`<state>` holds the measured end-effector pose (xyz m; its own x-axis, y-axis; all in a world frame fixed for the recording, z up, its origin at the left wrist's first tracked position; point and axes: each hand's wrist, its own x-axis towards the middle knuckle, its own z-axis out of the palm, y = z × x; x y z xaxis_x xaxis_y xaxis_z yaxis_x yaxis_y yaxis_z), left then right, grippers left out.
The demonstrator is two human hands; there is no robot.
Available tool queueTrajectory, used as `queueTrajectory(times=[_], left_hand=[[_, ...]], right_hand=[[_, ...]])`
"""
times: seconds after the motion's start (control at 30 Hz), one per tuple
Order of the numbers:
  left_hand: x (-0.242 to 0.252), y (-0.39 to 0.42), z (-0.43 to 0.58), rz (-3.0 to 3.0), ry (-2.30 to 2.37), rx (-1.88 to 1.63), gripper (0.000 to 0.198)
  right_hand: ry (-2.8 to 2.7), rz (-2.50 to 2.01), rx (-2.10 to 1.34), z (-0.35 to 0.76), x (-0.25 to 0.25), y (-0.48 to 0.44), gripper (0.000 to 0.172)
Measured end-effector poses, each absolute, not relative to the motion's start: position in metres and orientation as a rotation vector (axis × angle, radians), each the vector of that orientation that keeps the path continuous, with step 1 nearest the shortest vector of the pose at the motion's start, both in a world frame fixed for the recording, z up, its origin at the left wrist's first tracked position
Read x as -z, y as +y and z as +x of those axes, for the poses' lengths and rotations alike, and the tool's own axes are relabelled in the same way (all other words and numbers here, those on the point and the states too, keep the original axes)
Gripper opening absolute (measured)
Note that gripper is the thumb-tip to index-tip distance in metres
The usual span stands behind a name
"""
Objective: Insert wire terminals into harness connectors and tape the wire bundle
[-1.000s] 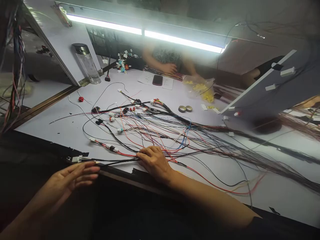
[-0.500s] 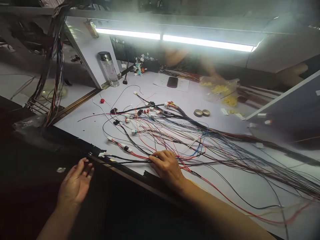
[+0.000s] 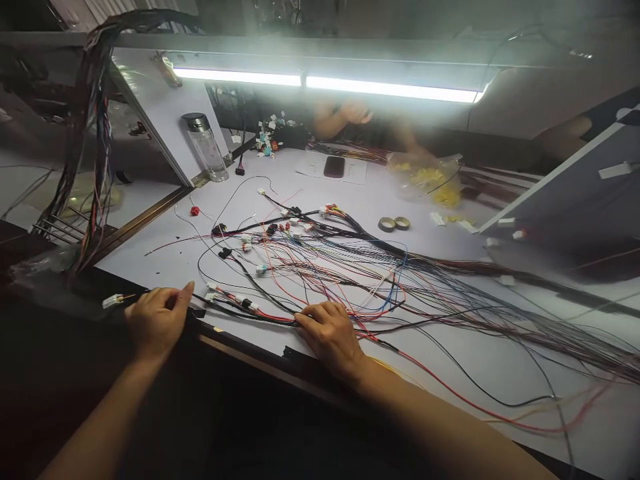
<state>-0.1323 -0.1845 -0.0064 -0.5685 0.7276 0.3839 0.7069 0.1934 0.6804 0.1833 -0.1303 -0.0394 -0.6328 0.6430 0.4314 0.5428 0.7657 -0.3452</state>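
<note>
My left hand [image 3: 159, 320] is closed around a black sleeved cable at the table's front edge. A white connector [image 3: 113, 301] on that cable sticks out to the left of the fist. My right hand [image 3: 331, 335] pinches the wire harness [image 3: 273, 319] where its black and red branches come together; the fingers hide the exact grip. Other branches spread out beyond the hands, ending in black connectors [image 3: 225, 253] and white ones. A red and black branch [image 3: 245, 303] lies between my two hands.
Long loose wires [image 3: 500, 320] run off to the right. Further back are two tape rolls [image 3: 394, 224], a phone [image 3: 334, 167] on paper, a glass bottle [image 3: 209, 150] and a bag of yellow parts [image 3: 435, 180]. Another person's hand [image 3: 356, 112] shows behind the lamp [image 3: 390, 87].
My left hand has moved up and closed on the black cable, whose white connector now points left past the fist. My right hand stays on the harness. The view has shifted slightly.
</note>
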Motion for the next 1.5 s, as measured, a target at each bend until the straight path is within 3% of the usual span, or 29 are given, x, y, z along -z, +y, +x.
queueTrajectory(times=[0.03, 0.1, 0.2, 0.3, 0.7, 0.93, 1.2, 1.33, 1.5], left_hand=[[0.008, -0.186, -0.118, 1.712, 2.465, -1.318, 0.022], [0.015, -0.188, -0.088, 2.202, 2.087, -1.248, 0.011], [0.025, -0.184, -0.054, 2.549, 1.532, -0.988, 0.036], [0.031, -0.175, -0.045, 2.657, 1.391, -0.788, 0.044], [0.030, -0.167, -0.040, 2.679, 1.439, -0.572, 0.016], [0.031, -0.170, -0.070, 2.769, 1.545, -0.548, 0.038], [0.035, -0.158, -0.106, 2.702, 1.789, -0.385, 0.046], [0.035, -0.147, -0.111, 2.718, 1.659, -0.336, 0.049], [0.022, -0.128, -0.141, 2.630, 1.626, -0.141, 0.047]], right_hand=[[-2.419, -0.890, -0.238, 0.183, 0.039, -0.130, 0.016], [-2.417, -0.892, -0.219, 0.183, 0.039, -0.130, 0.015], [-2.407, -0.892, -0.187, 0.182, 0.041, -0.130, 0.015], [-2.411, -0.862, -0.157, 0.182, 0.044, -0.128, 0.015], [-2.551, -0.855, -0.215, 0.175, 0.023, -0.127, 0.019], [-2.702, -0.894, -0.094, 0.155, 0.022, -0.122, 0.023], [-2.608, -1.203, -0.082, 0.155, 0.025, -0.118, 0.066], [-2.697, -0.915, -0.179, 0.129, 0.024, -0.118, 0.061], [-2.714, -0.667, -0.194, 0.105, 0.036, -0.111, 0.032]])
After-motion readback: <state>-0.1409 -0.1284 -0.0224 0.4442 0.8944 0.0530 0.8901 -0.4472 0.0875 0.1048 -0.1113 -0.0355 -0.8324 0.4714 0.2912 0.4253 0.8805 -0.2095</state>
